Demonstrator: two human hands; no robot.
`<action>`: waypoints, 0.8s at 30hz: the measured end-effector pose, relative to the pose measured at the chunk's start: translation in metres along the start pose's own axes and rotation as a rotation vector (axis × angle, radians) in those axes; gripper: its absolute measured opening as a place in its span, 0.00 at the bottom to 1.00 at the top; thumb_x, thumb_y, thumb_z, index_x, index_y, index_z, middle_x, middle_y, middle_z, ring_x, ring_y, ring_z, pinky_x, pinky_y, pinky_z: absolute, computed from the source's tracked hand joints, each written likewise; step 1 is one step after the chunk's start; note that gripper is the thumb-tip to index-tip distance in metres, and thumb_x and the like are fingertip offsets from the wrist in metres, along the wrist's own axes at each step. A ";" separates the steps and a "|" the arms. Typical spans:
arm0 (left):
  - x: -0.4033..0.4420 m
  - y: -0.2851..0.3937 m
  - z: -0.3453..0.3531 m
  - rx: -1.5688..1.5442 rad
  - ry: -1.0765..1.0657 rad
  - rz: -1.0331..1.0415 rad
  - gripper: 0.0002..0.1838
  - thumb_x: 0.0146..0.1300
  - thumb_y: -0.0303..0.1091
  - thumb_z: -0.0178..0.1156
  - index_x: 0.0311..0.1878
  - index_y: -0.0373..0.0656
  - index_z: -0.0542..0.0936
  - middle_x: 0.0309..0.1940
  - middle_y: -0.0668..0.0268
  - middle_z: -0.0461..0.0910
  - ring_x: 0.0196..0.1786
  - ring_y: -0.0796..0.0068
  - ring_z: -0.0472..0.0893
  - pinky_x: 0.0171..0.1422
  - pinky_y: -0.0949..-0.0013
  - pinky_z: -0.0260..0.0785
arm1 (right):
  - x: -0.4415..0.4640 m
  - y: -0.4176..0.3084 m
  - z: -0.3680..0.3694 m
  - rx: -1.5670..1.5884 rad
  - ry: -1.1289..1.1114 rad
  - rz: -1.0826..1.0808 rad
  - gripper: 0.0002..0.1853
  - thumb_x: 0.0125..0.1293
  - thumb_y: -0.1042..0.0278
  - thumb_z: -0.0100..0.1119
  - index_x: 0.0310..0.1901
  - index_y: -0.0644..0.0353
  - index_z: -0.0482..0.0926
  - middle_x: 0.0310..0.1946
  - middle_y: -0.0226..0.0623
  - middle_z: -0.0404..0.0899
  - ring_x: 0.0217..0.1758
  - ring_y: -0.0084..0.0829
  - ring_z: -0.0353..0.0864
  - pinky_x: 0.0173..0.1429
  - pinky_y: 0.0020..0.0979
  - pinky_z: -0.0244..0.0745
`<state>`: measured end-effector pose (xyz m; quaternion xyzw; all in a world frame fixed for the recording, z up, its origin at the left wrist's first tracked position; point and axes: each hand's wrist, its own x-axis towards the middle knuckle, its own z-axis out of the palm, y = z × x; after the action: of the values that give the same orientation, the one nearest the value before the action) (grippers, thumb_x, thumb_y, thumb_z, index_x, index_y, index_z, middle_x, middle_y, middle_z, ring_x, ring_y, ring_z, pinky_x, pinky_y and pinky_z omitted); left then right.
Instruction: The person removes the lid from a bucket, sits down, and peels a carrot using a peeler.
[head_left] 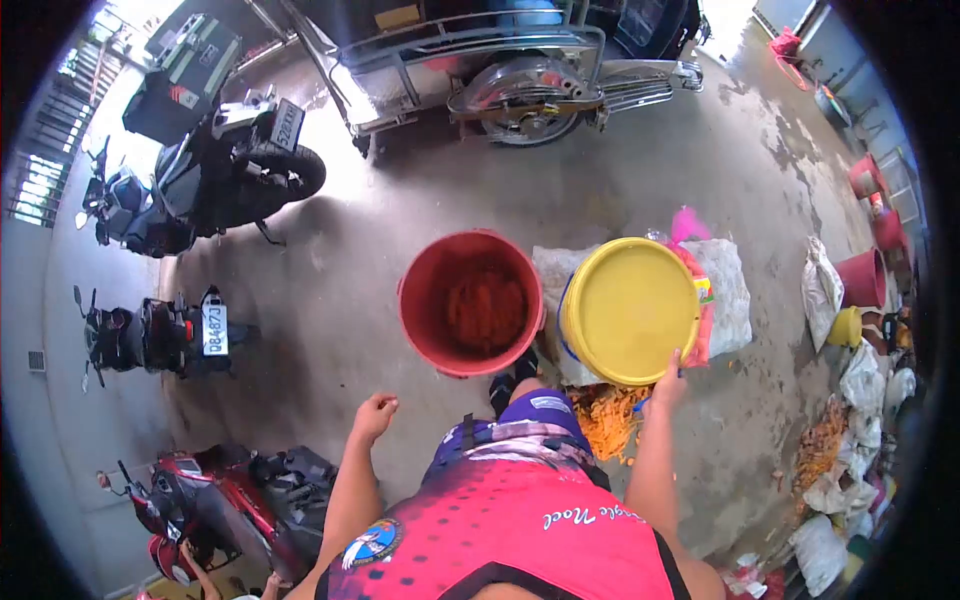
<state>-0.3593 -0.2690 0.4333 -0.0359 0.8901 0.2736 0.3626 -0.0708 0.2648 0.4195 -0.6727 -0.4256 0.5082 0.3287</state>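
My left hand (pixel 377 414) hangs in the air below and left of a red bucket (pixel 418 335). Its fingers are curled together, and whatever they hold, if anything, is too small to name. Reddish-brown stuff lies in the bottom of that bucket. On the right, my right hand (pixel 667 387) is at the lower right rim of a yellow bucket lid (pixel 640 310), thumb upward, with something blue in its fingers. Beneath the lid, a bucket's blue edge shows at the left. Orange peelings or scraps (pixel 605 425) are heaped on the floor just below it.
Pale sacks (pixel 735 290) lie under and beside the yellow lid, with a pink bag (pixel 688 225) behind. Parked motorcycles (pixel 250 180) stand at the left, and a metal-railed sidecar (pixel 480 60) is ahead. More buckets (pixel 862 278) and sacks line the right side. Another person's arms (pixel 200 572) show at bottom left.
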 end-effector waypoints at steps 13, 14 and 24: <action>0.058 -0.033 -0.017 -0.272 -0.133 -0.270 0.18 0.69 0.43 0.66 0.54 0.40 0.84 0.38 0.66 0.86 0.29 0.76 0.79 0.30 0.67 0.70 | -0.023 -0.024 0.082 -0.219 0.030 -0.069 0.35 0.69 0.37 0.67 0.51 0.71 0.85 0.45 0.51 0.89 0.50 0.44 0.87 0.56 0.42 0.77; 0.070 -0.040 -0.018 -0.292 -0.176 -0.233 0.18 0.69 0.44 0.66 0.54 0.40 0.84 0.39 0.66 0.86 0.28 0.75 0.78 0.29 0.68 0.69 | -0.039 -0.042 0.083 -0.243 0.031 -0.037 0.34 0.69 0.38 0.67 0.50 0.72 0.84 0.44 0.50 0.88 0.50 0.42 0.86 0.55 0.41 0.77; 0.231 -0.053 -0.150 0.151 -0.470 -0.100 0.19 0.74 0.45 0.57 0.53 0.41 0.86 0.38 0.63 0.88 0.27 0.70 0.82 0.31 0.62 0.73 | -0.207 -0.039 0.128 -0.264 0.212 -0.044 0.34 0.67 0.37 0.68 0.51 0.69 0.83 0.43 0.57 0.87 0.49 0.54 0.87 0.54 0.47 0.78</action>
<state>-0.6089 -0.3598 0.3427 0.0119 0.7964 0.1891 0.5743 -0.2282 0.0949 0.5028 -0.7504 -0.4663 0.3667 0.2916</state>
